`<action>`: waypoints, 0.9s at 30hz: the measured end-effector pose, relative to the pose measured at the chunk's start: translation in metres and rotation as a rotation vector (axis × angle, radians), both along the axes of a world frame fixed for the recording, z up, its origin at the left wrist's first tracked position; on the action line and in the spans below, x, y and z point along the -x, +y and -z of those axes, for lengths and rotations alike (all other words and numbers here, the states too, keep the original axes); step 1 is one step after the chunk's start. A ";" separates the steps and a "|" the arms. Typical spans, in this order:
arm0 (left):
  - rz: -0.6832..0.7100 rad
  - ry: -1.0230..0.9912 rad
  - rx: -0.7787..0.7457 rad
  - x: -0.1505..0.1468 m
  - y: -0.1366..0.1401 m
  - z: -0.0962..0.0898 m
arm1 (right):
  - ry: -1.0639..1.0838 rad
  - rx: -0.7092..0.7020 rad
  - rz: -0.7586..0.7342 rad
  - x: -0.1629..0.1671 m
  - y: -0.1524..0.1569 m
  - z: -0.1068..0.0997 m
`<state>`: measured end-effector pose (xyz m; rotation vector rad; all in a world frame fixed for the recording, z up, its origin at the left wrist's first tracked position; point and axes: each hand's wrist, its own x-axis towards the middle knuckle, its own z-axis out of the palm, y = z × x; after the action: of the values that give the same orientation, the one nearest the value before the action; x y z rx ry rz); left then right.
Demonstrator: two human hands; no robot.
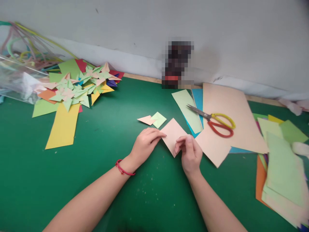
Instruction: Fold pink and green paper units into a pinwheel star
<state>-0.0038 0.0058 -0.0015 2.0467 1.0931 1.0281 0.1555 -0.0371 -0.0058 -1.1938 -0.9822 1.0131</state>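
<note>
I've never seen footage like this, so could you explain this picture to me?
There's no machine here, just a person's two bare hands. The camera is worn on the head, looking forward and down. On the green table, the left hand touches the left corner of a pale pink paper square, and the right hand is at its right side; how firmly either holds it, I can't tell. Just beyond lies a folded pink-and-green piece. To the right, scissors lie across paper sheets. Left, folded paper shapes lie near a clear plastic bag.
</note>
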 end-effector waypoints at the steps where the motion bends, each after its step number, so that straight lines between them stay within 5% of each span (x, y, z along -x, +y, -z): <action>1: -0.044 -0.045 0.017 0.000 0.000 -0.001 | -0.013 -0.007 0.055 0.000 0.001 0.000; 11: -0.310 -0.391 0.282 0.002 0.004 -0.001 | -0.161 -0.125 0.219 -0.001 0.007 -0.005; 27: -0.104 -0.628 0.498 0.006 0.005 0.002 | -0.061 0.111 0.118 -0.005 0.007 -0.003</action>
<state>-0.0102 0.0107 -0.0039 1.1690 0.9871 1.1903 0.1608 -0.0298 -0.0033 -1.3653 -0.9009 0.9517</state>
